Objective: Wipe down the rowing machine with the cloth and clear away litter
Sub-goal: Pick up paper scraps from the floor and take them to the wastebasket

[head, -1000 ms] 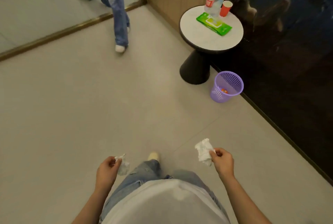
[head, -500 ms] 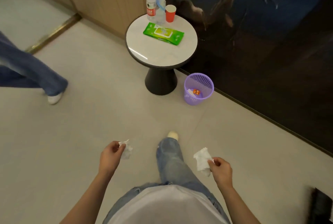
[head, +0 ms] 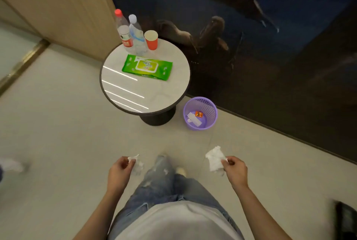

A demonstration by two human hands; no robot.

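The round side table [head: 154, 95] and the purple wastebasket [head: 209, 104] beside its base now sit closer and more central than before. The right hand [head: 234, 170] pinches a crumpled white wipe [head: 215, 158]; the left hand [head: 120, 172] pinches a smaller scrap [head: 135, 160], both held low above the floor.

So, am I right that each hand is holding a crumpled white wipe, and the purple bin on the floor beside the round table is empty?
Not quite. The head view shows the purple bin is not empty: white scraps and a small orange wrapper lie in it. The rest holds: the left hand and the right hand each hold a crumpled white wipe, and the bin stands on the floor beside the round table.
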